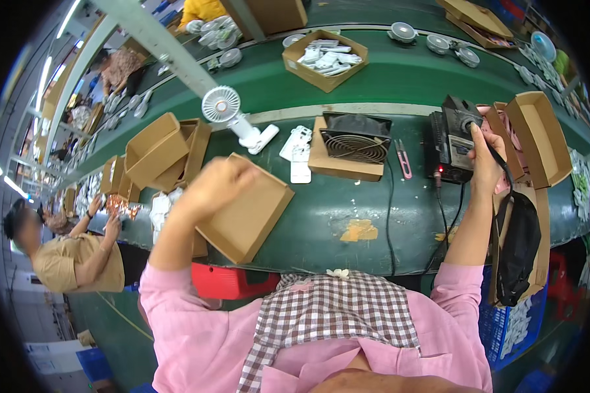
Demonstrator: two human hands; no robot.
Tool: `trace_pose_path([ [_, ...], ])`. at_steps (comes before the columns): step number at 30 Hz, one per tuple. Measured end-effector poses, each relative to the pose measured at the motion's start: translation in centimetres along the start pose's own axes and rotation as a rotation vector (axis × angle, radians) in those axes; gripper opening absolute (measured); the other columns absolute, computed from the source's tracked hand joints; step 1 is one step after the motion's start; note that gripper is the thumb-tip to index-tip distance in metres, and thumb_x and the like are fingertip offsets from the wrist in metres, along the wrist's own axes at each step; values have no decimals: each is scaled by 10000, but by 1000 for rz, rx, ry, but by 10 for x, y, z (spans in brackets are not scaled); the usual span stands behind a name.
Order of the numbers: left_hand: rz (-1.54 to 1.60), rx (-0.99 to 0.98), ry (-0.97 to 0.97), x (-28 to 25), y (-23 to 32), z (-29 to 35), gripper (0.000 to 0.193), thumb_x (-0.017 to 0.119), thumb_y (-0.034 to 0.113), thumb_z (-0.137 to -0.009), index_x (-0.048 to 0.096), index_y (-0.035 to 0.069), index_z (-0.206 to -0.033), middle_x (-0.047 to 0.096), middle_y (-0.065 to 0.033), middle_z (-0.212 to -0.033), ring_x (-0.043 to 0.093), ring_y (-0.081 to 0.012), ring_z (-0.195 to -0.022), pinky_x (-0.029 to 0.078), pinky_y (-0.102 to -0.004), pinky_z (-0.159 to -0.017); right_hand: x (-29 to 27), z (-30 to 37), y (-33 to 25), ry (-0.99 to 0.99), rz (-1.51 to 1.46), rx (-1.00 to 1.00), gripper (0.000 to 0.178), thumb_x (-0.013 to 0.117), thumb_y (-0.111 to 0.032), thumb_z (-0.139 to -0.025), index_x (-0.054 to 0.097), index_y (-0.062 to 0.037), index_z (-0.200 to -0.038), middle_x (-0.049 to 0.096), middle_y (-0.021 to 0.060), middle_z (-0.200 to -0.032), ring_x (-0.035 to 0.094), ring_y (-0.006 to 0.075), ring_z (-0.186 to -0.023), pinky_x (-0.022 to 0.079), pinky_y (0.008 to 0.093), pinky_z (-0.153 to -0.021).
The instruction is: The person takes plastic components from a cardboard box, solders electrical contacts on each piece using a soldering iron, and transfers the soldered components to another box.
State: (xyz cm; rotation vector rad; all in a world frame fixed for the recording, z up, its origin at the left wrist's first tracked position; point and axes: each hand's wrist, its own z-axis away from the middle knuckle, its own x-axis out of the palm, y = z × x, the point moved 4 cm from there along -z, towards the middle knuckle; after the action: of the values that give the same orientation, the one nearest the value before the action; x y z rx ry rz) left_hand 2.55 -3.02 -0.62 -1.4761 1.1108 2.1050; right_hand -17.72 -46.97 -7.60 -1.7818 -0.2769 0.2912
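In the head view, the right hand (486, 160) touches the knob (467, 122) of the black unit (451, 152), at the right of the desk (314, 232); fingers overlap, so I cannot tell how closed its grip is. The left hand (221, 187) blurs over the carton (252, 219), its grip equally unclear. The black fan (357, 149) sits on cardboard (347, 171), probably for height. A cable (391, 216) disappears below.
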Motion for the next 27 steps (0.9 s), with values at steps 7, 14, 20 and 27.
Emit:
trace_pose_path([
  [7,-175,-66,69,119,-26,117,228,647,99,-784,561,-32,-950,616,-227,-887,591,-401,-875,491,-455,-748,24,54,7,-136,-747,340,279,670,0,-824,564,73,-1072,639,159,-1013,661,198,-838,544,277,-817],
  [14,-108,106,132,139,8,173,135,534,-16,-719,584,13,-841,581,-163,-756,603,-355,-742,495,-448,-661,58,187,-23,-314,-575,341,238,611,-50,-845,575,-11,-1077,615,29,-813,533,67,-585,418,173,-512],
  [20,-15,289,60,155,29,212,178,581,31,-676,599,23,-854,589,-136,-804,583,-320,-786,470,-410,-729,69,323,-157,-1406,-615,233,551,359,-409,-991,428,50,-1288,631,155,-1022,622,203,-911,489,298,-775],
  [27,-142,442,314,170,61,197,300,602,4,-643,644,50,-937,570,-82,-879,525,-275,-923,421,-410,-825,25,420,-257,-1894,-1407,-103,584,387,-362,-988,378,105,-1339,514,251,-1293,542,330,-1173,430,402,-982],
])
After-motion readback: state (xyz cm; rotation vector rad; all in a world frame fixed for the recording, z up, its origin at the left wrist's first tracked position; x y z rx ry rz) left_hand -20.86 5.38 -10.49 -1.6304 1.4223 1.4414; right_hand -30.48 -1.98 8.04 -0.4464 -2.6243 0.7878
